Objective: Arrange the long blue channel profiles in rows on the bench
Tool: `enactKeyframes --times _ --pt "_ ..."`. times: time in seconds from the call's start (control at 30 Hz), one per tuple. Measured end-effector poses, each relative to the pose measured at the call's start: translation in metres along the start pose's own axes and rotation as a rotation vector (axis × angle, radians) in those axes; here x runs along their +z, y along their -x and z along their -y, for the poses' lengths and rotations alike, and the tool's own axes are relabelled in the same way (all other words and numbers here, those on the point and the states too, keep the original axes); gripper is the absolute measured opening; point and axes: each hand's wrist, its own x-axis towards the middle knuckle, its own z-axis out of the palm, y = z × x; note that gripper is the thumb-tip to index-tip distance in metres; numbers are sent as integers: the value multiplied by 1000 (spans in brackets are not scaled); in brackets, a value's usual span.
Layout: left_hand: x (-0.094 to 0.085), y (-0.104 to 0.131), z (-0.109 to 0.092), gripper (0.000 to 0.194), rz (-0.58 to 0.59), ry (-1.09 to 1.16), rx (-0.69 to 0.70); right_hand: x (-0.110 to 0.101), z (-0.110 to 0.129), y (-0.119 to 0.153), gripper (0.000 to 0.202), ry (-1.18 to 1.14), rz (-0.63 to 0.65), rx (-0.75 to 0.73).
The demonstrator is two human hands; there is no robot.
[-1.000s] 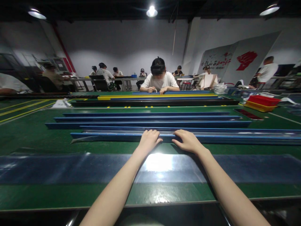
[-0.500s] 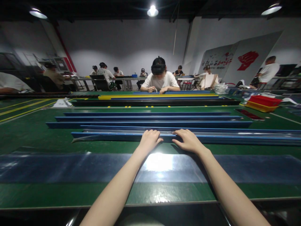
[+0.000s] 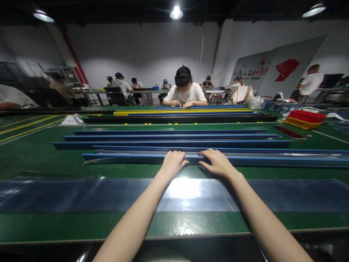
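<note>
A long blue channel strip (image 3: pixel 131 159) lies crosswise on the green table (image 3: pixel 201 223) in front of me. My left hand (image 3: pixel 172 162) grips its near wall, fingers hooked over the top edge and thumb on the side facing me. A short way to the right, my right hand (image 3: pixel 217 162) holds the same wall in a like manner, its fingertips inside the channel. Clear film shows inside the channel, and its near left end sticks out under the strip. Between me and the strip a wide clear plastic sheet (image 3: pixel 81 194) lies flat beneath my forearms.
Beyond the held strip lie several blue strips (image 3: pixel 169 144), then a black strip (image 3: pixel 180 119) and a yellow one (image 3: pixel 185 111). A red and yellow bin (image 3: pixel 305 120) stands at the right. Across the table a person (image 3: pixel 184 92) works with both hands.
My hands keep the same hold on the blue channel strip. Only a very slight shift of the whole view shows.
</note>
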Motion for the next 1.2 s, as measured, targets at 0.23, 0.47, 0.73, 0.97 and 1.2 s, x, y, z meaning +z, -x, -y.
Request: enactKeyframes --times 0.23,0.47,0.73,0.97,1.2 --pt "0 1 -1 24 -6 5 -5 -1 1 0 35 9 -5 -6" --pt "3 2 3 24 -70 29 40 -1 4 -1 31 38 5 -14" --pt "3 1 3 25 -68 43 31 1 3 -2 30 25 5 -3" --pt "1 1 3 26 -47 39 12 1 3 -2 32 16 -1 -18" --pt "0 0 4 29 -41 32 1 1 3 -2 31 17 8 -12"
